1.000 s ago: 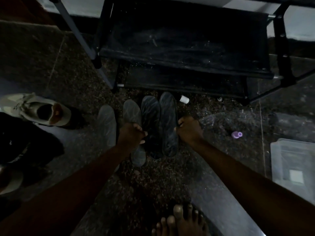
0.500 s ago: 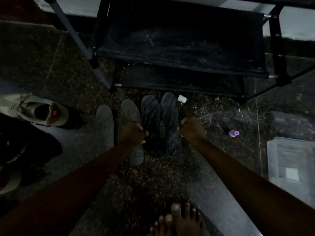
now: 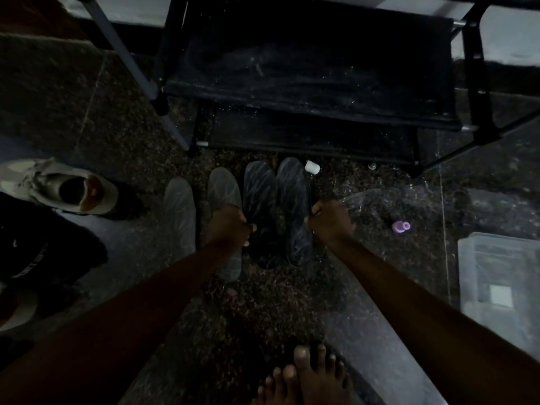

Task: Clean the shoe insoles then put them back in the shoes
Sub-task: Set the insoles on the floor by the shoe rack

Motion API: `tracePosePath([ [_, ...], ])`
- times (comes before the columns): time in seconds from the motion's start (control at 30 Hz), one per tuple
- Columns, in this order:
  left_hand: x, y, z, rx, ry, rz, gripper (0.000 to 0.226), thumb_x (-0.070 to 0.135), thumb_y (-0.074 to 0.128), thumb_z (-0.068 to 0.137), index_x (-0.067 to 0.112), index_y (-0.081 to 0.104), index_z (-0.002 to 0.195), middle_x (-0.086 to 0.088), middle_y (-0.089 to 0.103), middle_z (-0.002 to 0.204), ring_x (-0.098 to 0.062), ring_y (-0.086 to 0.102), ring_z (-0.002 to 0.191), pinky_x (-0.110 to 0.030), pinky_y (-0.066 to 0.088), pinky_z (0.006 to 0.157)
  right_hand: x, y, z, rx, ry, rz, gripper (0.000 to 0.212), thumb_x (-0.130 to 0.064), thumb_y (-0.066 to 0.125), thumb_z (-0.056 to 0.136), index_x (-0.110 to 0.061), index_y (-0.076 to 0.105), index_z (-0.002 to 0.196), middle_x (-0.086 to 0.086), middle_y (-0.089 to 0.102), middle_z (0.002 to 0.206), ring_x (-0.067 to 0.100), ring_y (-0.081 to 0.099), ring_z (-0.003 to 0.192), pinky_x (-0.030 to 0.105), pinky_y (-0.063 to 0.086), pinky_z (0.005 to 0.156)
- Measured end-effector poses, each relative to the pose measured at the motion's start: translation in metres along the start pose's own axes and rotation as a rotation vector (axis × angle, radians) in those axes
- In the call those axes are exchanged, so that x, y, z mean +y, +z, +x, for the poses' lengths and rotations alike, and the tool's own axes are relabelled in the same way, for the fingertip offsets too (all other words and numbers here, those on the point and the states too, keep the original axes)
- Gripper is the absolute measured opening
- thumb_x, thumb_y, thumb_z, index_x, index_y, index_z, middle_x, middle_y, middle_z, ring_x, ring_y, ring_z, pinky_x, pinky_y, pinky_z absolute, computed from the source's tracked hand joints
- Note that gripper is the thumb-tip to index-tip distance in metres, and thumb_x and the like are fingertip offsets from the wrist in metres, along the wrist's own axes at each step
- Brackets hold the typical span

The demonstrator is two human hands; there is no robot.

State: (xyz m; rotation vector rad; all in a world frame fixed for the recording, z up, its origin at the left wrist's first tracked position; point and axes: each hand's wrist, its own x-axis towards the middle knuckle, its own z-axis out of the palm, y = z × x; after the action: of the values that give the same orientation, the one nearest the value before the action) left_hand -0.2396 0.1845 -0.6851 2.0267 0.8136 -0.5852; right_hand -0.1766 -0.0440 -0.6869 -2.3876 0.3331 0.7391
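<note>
Four insoles lie side by side on the dark speckled floor: two grey ones (image 3: 179, 211) (image 3: 223, 187) on the left and two dark ones (image 3: 260, 194) (image 3: 293, 194) on the right. My left hand (image 3: 228, 229) rests on the second grey insole, fingers curled over its right edge beside the first dark one. My right hand (image 3: 330, 223) grips a thin dark handle with a white end (image 3: 312, 167), just right of the outer dark insole. A beige shoe (image 3: 73, 191) stands open at the far left.
A black shoe rack (image 3: 306, 92) stands just beyond the insoles. A small purple cap (image 3: 401, 226) and a clear plastic box (image 3: 502, 276) lie to the right. Dark cloth (image 3: 43, 241) and another shoe (image 3: 17, 314) are at the left. My bare foot (image 3: 315, 375) is below.
My right hand has shifted slightly right and away from the outer dark insole. My left hand has stayed on the grey insole.
</note>
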Motion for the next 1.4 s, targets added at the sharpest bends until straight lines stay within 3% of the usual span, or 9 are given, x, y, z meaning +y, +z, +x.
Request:
tracePosePath([
  [0.17,-0.001,0.001,-0.006,0.050,0.044,0.054,0.028,0.023,0.083,0.087,0.009,0.060,0.079,-0.009,0.073,0.069,-0.015,0.072,0.053,-0.031,0.057,0.054,-0.002,0.001,0.001,-0.007,0.015,0.001,0.018,-0.037,0.071,0.066,-0.033,0.055,0.073,0.003,0.069,0.096,0.030,0.066,0.101,0.062,0.046,0.100],
  [0.3,0.001,0.001,-0.010,0.076,0.079,0.073,0.029,0.024,0.084,0.086,0.009,0.060,0.079,-0.009,0.072,0.068,-0.014,0.071,0.051,-0.035,0.062,0.057,0.000,0.004,0.004,0.013,0.014,0.040,0.024,-0.042,0.068,0.061,-0.033,0.054,0.078,0.002,0.069,0.098,0.029,0.066,0.102,0.060,0.046,0.101],
  [0.43,0.008,-0.003,-0.014,0.072,0.097,0.080,0.028,0.025,0.082,0.088,0.011,0.060,0.079,-0.007,0.072,0.069,-0.014,0.070,0.052,-0.035,0.061,0.058,-0.004,0.002,-0.001,0.036,-0.019,0.037,0.034,-0.041,0.070,0.067,-0.036,0.055,0.097,0.004,0.069,0.104,0.030,0.066,0.104,0.059,0.047,0.100],
  [0.6,0.013,-0.011,-0.021,0.054,0.131,0.079,0.031,0.025,0.081,0.089,0.014,0.054,0.076,-0.010,0.068,0.073,-0.026,0.073,0.066,-0.040,0.061,0.065,-0.012,-0.005,-0.010,0.079,-0.073,0.047,0.044,-0.039,0.070,0.070,-0.030,0.056,0.111,0.007,0.067,0.109,0.035,0.063,0.108,0.060,0.048,0.097],
  [0.8,0.024,-0.019,-0.028,0.072,0.273,0.183,0.030,0.030,0.078,0.091,0.017,0.052,0.079,-0.002,0.057,0.072,-0.023,0.060,0.072,-0.032,0.043,0.065,-0.020,-0.016,-0.024,0.141,-0.184,0.042,0.049,-0.034,0.076,0.077,-0.023,0.059,0.122,0.004,0.056,0.123,0.032,0.062,0.113,0.058,0.050,0.096],
  [0.93,0.042,-0.024,-0.036,0.087,0.377,0.217,0.025,0.029,0.076,0.092,0.010,0.061,0.097,-0.008,0.067,0.079,-0.024,0.063,0.074,-0.033,0.047,0.066,-0.023,-0.029,-0.033,0.184,-0.291,0.036,0.048,-0.025,0.077,0.084,-0.015,0.058,0.127,0.008,0.059,0.120,0.028,0.061,0.111,0.046,0.053,0.095],
  [1.1,0.073,-0.022,-0.044,0.070,0.479,0.267,0.027,0.033,0.079,0.090,0.016,0.064,0.105,0.001,0.071,0.085,-0.016,0.066,0.080,-0.027,0.048,0.074,-0.017,-0.052,-0.045,0.246,-0.379,0.044,0.040,-0.021,0.077,0.083,-0.008,0.066,0.120,0.009,0.059,0.122,0.021,0.063,0.100,0.035,0.055,0.087],
  [1.27,0.109,-0.004,-0.064,0.031,0.568,0.324,0.030,0.031,0.081,0.088,0.014,0.068,0.109,0.000,0.071,0.097,-0.017,0.066,0.088,-0.028,0.050,0.079,0.003,-0.084,-0.062,0.256,-0.384,0.120,0.041,-0.019,0.076,0.084,-0.010,0.065,0.123,0.007,0.063,0.117,0.016,0.063,0.098,0.017,0.046,0.076],
  [1.4,0.136,0.014,-0.081,-0.052,0.631,0.403,0.028,0.034,0.080,0.088,0.019,0.067,0.107,0.002,0.072,0.101,-0.018,0.068,0.091,-0.036,0.057,0.082,0.031,-0.111,-0.079,0.315,-0.402,0.128,0.033,-0.015,0.075,0.081,-0.013,0.069,0.114,0.004,0.063,0.114,0.016,0.061,0.105,0.023,0.048,0.085],
])
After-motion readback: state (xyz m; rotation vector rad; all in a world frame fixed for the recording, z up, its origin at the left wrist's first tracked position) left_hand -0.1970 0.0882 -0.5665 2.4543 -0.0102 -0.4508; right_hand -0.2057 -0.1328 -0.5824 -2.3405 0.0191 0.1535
